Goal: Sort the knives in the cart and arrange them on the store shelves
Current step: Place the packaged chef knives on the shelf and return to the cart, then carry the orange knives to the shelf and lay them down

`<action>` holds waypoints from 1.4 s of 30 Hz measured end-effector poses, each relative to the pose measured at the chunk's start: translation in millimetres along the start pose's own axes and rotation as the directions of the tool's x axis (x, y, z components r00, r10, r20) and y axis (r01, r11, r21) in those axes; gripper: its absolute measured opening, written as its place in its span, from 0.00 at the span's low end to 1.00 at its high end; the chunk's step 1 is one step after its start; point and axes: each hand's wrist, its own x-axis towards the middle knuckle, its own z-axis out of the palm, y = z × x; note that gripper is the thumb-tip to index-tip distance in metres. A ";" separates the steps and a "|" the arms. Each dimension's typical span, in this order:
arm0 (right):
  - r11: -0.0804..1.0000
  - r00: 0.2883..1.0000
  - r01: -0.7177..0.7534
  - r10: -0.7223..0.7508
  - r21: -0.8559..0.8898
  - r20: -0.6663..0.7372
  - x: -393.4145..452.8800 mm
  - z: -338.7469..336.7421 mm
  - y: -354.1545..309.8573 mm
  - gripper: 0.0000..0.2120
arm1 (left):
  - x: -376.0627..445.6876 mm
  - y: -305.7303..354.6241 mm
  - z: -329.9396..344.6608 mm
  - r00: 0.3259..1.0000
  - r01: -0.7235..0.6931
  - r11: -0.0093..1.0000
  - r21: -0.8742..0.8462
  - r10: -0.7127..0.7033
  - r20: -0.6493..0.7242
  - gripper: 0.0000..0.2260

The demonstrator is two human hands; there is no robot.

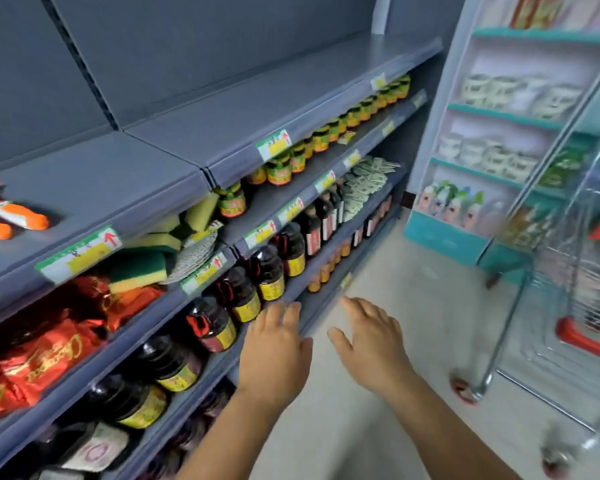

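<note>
Two orange-and-white knife handles (14, 213) lie on the grey top shelf (125, 174) at the far left, their blades cut off by the frame edge. My left hand (274, 351) hovers with straight fingers in front of the lower shelves, holding nothing. My right hand (371, 341) is beside it over the floor, fingers spread and empty. The wire shopping cart (568, 306) with red handle parts stands to the right, blurred; what lies inside it I cannot make out.
Shelves below hold dark sauce bottles (274, 271), green-lidded jars (291, 157), sponges (142, 268) and red packets (45, 355). A white-and-teal display rack (499, 133) stands at the back right. Pale floor runs between shelves and cart.
</note>
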 end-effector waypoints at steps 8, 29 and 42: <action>0.975 0.967 -0.220 0.221 -0.027 0.127 -36.4 -23.0 156.5 0.27 | 14.5 138.6 79.6 0.968 -0.125 0.992 -0.021 0.127 0.215 0.27; 0.728 0.731 -0.678 0.682 0.102 -0.009 -87.7 -107.4 453.1 0.26 | 92.3 439.0 188.6 0.736 -0.508 0.841 -0.185 0.535 0.415 0.23; 0.553 0.552 -0.796 0.830 0.247 -0.080 -2.8 -145.0 580.4 0.27 | 225.1 565.2 243.4 0.620 -0.578 0.758 -0.303 0.649 0.442 0.26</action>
